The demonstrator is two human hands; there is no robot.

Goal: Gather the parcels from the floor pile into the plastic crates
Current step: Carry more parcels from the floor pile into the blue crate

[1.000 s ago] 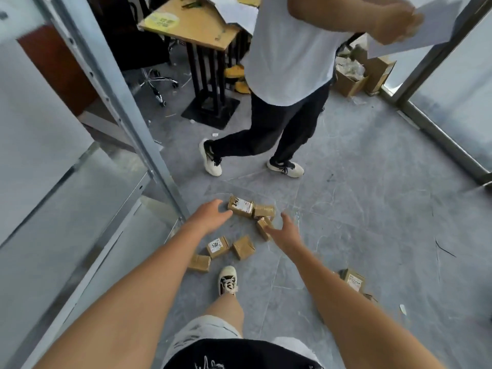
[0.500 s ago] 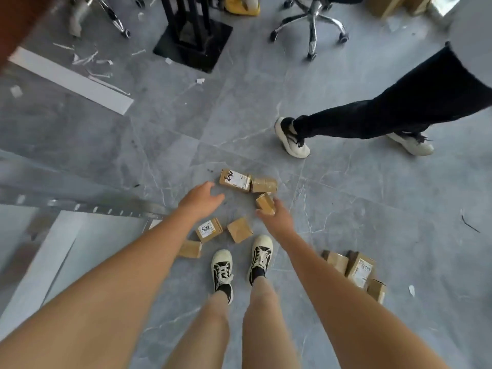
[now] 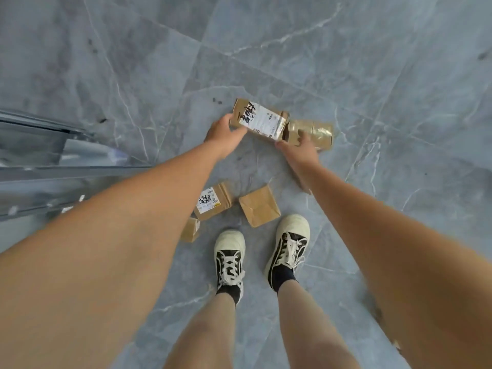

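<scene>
A: What does the left hand (image 3: 223, 134) have?

B: It grips the near-left end of the long labelled parcel (image 3: 259, 120), fingers curled round the end of the box. The parcel lies on the grey marble floor (image 3: 372, 62).

A: And the right hand (image 3: 302, 150)?

B: It meets the other end of that parcel, thumb at the near corner, and its fingers curl down over the taped parcel (image 3: 311, 133) that lies just to the right, touching the long one. Whether it truly clamps either box, the view does not show; motion blur softens the fingers.

A: Any writing?

B: The long parcel carries a white shipping label with large black handwritten characters at the end by the left hand, then small print and a barcode-like block; none of it can be read. Below the left wrist, nearer the person, a second labelled parcel (image 3: 213, 201) has a white label with handwritten black characters, also unreadable.

A: What else lies near the grip?

B: A plain parcel (image 3: 259, 206) sits between the two forearms, just ahead of the right shoe (image 3: 290, 242). A small parcel (image 3: 191, 230) shows partly under the left forearm, touching the second labelled one. The left shoe (image 3: 229, 253) stands nearer the person than those. No brand shows on either shoe.
</scene>
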